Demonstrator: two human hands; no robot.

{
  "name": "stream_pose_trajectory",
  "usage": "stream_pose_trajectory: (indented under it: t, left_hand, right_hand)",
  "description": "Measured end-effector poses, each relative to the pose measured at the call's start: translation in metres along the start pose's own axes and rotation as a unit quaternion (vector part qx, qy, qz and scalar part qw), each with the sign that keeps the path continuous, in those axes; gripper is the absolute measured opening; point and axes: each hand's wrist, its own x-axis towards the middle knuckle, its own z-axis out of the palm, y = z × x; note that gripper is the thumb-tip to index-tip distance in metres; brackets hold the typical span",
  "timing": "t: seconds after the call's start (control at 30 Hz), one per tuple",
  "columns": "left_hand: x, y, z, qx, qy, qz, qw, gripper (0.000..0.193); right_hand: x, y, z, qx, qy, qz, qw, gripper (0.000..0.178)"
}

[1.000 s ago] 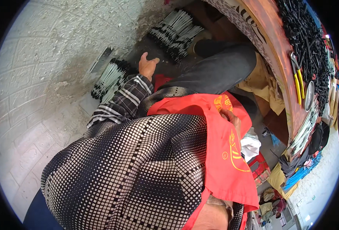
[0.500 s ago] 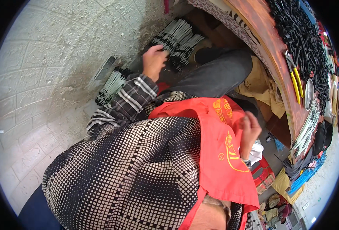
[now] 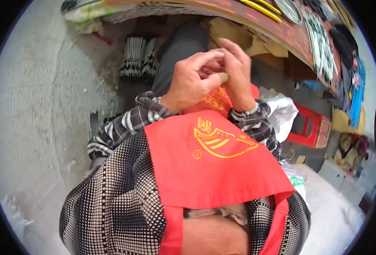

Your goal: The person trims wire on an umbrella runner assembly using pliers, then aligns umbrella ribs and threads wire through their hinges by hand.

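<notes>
Fingers (image 3: pixel 213 57) of both hands are meeting in front of the chest, curled and pinching together around something small and tan at about the point where the thumbs touch; what that small thing (image 3: pixel 223 77) is cannot be told, as it is mostly hidden between the fingertips. The left hand (image 3: pixel 193 80) is sitting half closed, knuckles up, with its thumb pressing toward the right hand (image 3: pixel 235 72), whose fingers are bending down over the same spot. Both hands are touching each other and hovering just above the top edge of the red apron (image 3: pixel 213 165), which is carrying a yellow print. Plaid cuffs are showing at both wrists, and a bracelet (image 3: pixel 249 111) is circling the right one. Beyond the hands, bundles of dark rods (image 3: pixel 138 57) are lying on the grey floor (image 3: pixel 39 106), near a grey trouser leg (image 3: pixel 179 51). A wooden bench (image 3: pixel 281 32) is curving along the top right, with yellow-handled tools (image 3: pixel 264 9) lying on it. A red crate (image 3: pixel 309 125) is standing to the right, just beside a white bag (image 3: pixel 281 112).
</notes>
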Motion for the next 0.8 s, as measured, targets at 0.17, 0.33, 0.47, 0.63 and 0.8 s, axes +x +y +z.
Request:
stream_pose_trajectory:
  t: [0.17,0.33,0.47,0.63,0.8]
  left_hand:
    - [0.014,0.007,0.013,0.252,-0.001,0.227,0.941,0.024]
    - [0.023,0.011,0.017,0.380,-0.021,0.283,0.880,0.020]
    - [0.020,0.015,0.021,0.330,-0.090,0.247,0.906,0.025]
    - [0.015,0.022,0.029,0.358,-0.122,0.262,0.888,0.028]
    - [0.022,0.009,0.020,0.380,-0.092,0.272,0.879,0.021]
  right_hand:
    - [-0.004,0.004,-0.016,0.110,-0.036,0.058,0.992,0.032]
    - [-0.003,0.024,-0.012,0.036,0.024,-0.021,0.999,0.031]
    - [-0.011,0.016,-0.019,0.049,0.058,0.018,0.997,0.025]
    - [-0.018,0.022,-0.024,0.056,0.047,-0.056,0.996,0.027]
    - [-0.005,0.045,-0.021,-0.015,0.068,-0.077,0.995,0.025]
